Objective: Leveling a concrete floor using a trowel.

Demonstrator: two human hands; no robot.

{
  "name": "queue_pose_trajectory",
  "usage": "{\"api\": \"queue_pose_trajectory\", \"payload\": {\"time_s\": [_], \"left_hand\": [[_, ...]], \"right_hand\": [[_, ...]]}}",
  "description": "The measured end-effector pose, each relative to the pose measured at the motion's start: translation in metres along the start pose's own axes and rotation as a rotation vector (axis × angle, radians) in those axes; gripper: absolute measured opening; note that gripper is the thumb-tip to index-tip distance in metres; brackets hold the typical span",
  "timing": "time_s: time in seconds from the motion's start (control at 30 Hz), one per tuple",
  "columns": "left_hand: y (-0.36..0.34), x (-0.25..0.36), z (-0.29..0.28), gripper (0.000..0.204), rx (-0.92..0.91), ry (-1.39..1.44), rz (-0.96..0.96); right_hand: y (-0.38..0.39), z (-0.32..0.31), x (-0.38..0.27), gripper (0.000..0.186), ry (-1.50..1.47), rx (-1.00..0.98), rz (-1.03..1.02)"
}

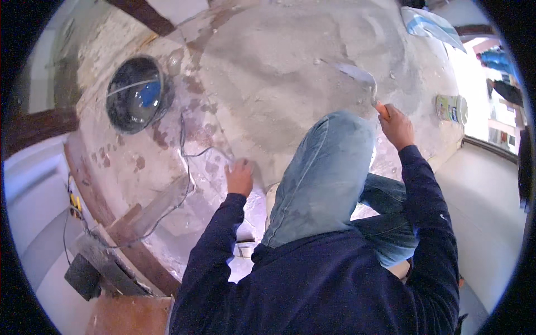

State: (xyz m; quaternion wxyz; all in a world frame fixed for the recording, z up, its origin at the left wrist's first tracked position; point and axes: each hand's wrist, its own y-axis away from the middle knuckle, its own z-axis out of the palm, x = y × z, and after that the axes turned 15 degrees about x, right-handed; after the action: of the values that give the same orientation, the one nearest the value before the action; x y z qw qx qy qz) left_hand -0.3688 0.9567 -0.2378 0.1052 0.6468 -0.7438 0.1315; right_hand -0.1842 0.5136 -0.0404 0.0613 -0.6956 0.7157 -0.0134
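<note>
My right hand (396, 126) is wrapped round the orange handle of a trowel (357, 73). The trowel's metal blade points up and left, low over or touching the grey, wet-looking mortar (268, 72) spread across the floor. To the left of my bent knee, my left hand (240, 177) reaches down to the floor with its fingers stretched out and holds nothing I can see. A thin grey cable (187, 159) runs close by that hand. My knee in worn jeans (329, 162) stands between the two hands.
A black bucket (114, 120) with water and something blue inside stands at the left. A labelled tub (451, 109) sits by the right edge, beside a bright opening. At the far right lies a white and blue plastic bag (430, 27). A dark box-shaped object (84, 276) is at lower left.
</note>
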Motion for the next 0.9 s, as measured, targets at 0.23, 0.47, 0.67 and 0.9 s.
{"api": "queue_pose_trajectory", "payload": {"time_s": [0.23, 0.47, 0.67, 0.9], "left_hand": [[0.033, -0.068, -0.020, 0.042, -0.196, -0.402, -0.250], [0.015, -0.053, -0.036, 0.061, -0.174, -0.456, -0.565], [-0.062, -0.004, -0.037, 0.060, 0.334, 0.041, -0.396], [-0.184, 0.125, -0.195, 0.042, 0.646, 0.724, -0.655]], "right_hand": [[-0.026, -0.056, 0.046, 0.018, 0.069, 0.107, -0.014], [-0.047, -0.060, 0.104, 0.023, 0.031, 0.098, 0.102], [-0.068, -0.010, 0.173, 0.020, -0.006, -0.103, -0.136], [-0.057, 0.108, 0.224, 0.025, -0.160, -0.349, -0.163]]}}
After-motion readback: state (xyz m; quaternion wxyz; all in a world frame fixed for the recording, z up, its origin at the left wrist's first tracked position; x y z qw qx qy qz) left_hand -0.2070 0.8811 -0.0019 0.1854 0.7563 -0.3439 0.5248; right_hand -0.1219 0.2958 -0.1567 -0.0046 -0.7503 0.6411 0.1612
